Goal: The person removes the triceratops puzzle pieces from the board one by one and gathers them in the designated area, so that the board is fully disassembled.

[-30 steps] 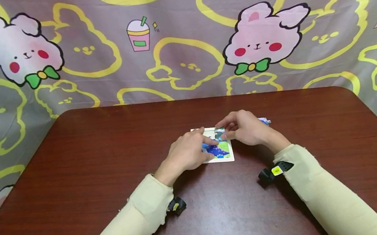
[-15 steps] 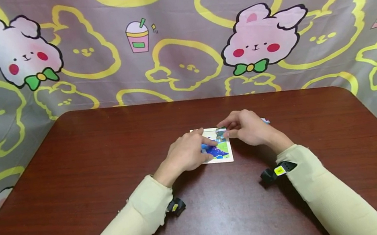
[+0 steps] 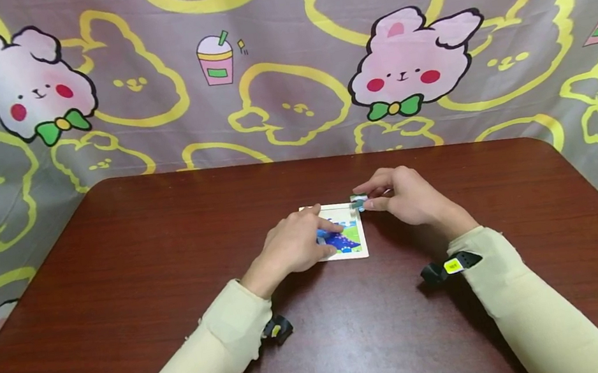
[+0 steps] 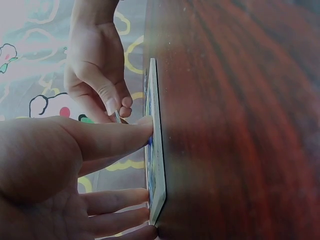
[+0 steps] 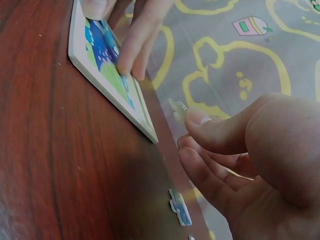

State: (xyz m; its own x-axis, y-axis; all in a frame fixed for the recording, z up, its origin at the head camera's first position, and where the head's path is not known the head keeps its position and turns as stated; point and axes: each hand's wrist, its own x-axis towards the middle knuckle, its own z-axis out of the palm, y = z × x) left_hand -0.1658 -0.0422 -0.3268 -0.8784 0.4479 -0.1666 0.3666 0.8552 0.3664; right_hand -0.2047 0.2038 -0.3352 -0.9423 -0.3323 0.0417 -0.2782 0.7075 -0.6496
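A small jigsaw puzzle (image 3: 350, 242) in a white frame lies flat on the table, its picture blue, purple and green. My left hand (image 3: 292, 247) rests on its left part, fingers spread; in the left wrist view the thumb (image 4: 112, 140) presses on the board near its edge. My right hand (image 3: 414, 200) pinches a puzzle piece (image 3: 360, 202) between thumb and fingers, raised at the frame's upper right corner. The same piece shows nearly edge-on in the right wrist view. A pale bare strip of the puzzle's backing shows along its top.
A loose puzzle piece (image 5: 181, 207) lies on the table under my right hand, with a sliver of another at the lower edge of the right wrist view. The brown wooden table (image 3: 133, 282) meets a patterned cloth backdrop (image 3: 277, 41) behind.
My right hand has lifted the puzzle piece from the puzzle's upper right area and moved it right and away toward the frame's corner. The left hand has stayed on the board.
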